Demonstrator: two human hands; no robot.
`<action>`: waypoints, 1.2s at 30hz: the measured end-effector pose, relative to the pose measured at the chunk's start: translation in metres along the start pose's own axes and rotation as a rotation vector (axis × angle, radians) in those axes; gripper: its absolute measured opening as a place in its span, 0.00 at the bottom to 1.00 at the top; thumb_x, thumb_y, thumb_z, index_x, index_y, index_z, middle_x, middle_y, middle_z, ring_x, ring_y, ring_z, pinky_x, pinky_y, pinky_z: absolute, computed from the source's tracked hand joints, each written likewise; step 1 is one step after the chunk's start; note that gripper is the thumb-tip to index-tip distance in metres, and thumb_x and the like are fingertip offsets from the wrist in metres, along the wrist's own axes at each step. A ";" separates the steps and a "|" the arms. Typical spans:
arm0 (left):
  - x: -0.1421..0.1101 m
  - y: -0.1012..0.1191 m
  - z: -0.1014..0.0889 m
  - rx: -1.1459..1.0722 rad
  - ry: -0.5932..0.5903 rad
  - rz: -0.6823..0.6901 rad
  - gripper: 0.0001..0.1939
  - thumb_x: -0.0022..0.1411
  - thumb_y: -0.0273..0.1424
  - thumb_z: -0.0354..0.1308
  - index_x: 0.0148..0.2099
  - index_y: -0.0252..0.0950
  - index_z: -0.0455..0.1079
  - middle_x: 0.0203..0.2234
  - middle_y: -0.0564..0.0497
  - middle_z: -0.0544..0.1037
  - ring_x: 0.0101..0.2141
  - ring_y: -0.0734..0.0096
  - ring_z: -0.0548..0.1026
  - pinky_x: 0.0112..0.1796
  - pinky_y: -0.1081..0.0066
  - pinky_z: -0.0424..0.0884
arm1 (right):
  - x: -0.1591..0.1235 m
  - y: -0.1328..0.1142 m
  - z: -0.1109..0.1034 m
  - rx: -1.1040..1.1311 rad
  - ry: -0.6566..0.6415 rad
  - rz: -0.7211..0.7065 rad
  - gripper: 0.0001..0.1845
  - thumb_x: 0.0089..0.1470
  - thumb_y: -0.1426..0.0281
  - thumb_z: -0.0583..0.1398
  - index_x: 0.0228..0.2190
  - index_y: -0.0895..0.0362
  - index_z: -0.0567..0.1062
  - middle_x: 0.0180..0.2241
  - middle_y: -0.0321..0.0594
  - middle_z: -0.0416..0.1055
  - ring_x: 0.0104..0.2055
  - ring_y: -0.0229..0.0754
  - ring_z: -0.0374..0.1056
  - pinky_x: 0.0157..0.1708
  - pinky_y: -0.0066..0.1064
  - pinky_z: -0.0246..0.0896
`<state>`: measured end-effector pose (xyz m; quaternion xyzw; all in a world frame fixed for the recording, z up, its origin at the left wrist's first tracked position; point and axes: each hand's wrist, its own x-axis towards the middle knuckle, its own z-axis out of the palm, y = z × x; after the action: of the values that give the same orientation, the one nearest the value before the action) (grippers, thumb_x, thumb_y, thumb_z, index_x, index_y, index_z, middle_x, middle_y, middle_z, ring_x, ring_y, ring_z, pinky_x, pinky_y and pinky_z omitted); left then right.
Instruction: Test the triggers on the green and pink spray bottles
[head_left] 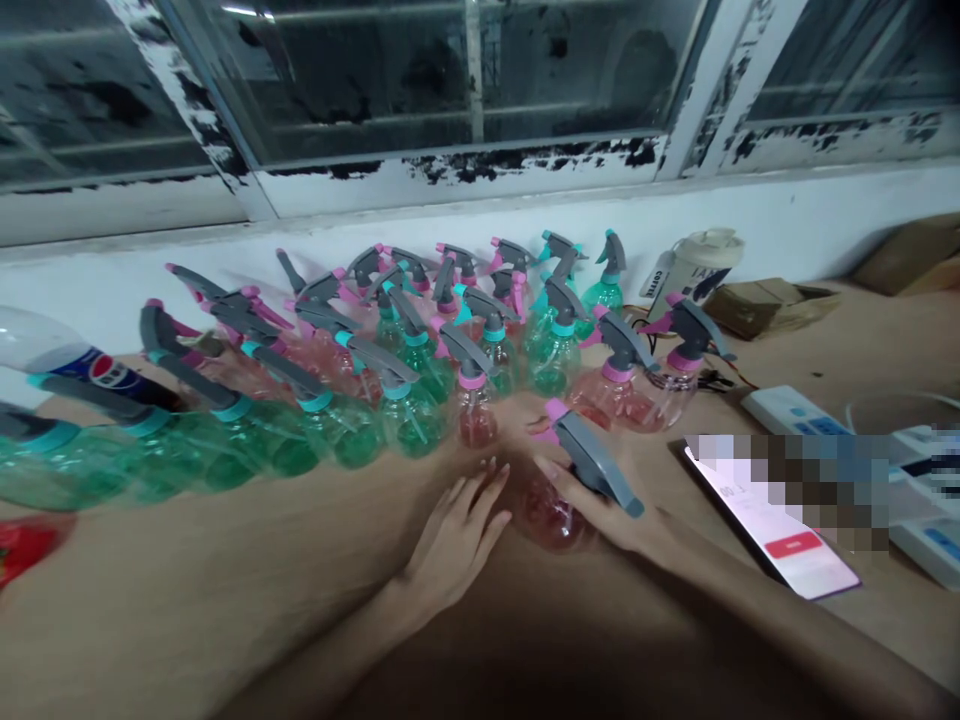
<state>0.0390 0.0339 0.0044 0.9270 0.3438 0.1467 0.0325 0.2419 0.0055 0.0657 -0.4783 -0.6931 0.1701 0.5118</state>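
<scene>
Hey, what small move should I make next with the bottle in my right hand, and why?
I'd probably ease the pink bottle forward with your right hand: bare tabletop shows just ahead of it, and the other spray bottles stand grouped beyond. Your left hand is open beside it and could steady it.

A brown table (300, 580) bears green and pink spray bottles (411, 425), a lit phone (776, 530) and a box (772, 308).

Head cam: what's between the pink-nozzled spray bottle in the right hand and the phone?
In the head view, the right hand and its wrist come right beside the spray bottle, then a bare strip of tabletop before the phone.
</scene>
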 end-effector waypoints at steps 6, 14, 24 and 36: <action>-0.001 0.000 0.010 0.094 0.000 0.004 0.21 0.67 0.30 0.45 0.60 0.30 0.58 0.55 0.43 0.68 0.57 0.58 0.62 0.54 0.57 0.64 | 0.000 -0.005 -0.003 0.031 -0.013 0.016 0.08 0.53 0.66 0.58 0.36 0.53 0.68 0.34 0.40 0.71 0.37 0.44 0.69 0.37 0.38 0.65; 0.000 0.000 0.008 0.097 -0.031 0.013 0.20 0.66 0.29 0.47 0.59 0.32 0.60 0.55 0.46 0.68 0.57 0.58 0.62 0.54 0.57 0.64 | -0.002 -0.005 -0.003 0.009 0.022 0.066 0.08 0.55 0.66 0.56 0.26 0.53 0.65 0.23 0.34 0.65 0.25 0.39 0.64 0.26 0.33 0.62; 0.003 -0.003 0.004 0.053 0.005 0.018 0.17 0.65 0.28 0.48 0.56 0.32 0.64 0.52 0.47 0.72 0.55 0.59 0.65 0.51 0.58 0.65 | -0.003 -0.006 -0.003 -0.047 -0.008 -0.012 0.03 0.54 0.67 0.58 0.32 0.52 0.68 0.32 0.39 0.70 0.32 0.43 0.69 0.32 0.36 0.65; 0.004 -0.002 0.005 0.024 -0.026 0.005 0.19 0.66 0.28 0.48 0.58 0.33 0.62 0.55 0.46 0.69 0.57 0.60 0.62 0.53 0.57 0.63 | -0.002 -0.017 -0.014 -0.091 -0.014 0.099 0.07 0.52 0.68 0.58 0.24 0.52 0.66 0.19 0.30 0.62 0.20 0.36 0.60 0.23 0.31 0.60</action>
<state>0.0421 0.0379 0.0006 0.9299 0.3429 0.1306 0.0257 0.2460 -0.0084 0.0826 -0.5333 -0.6793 0.1670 0.4756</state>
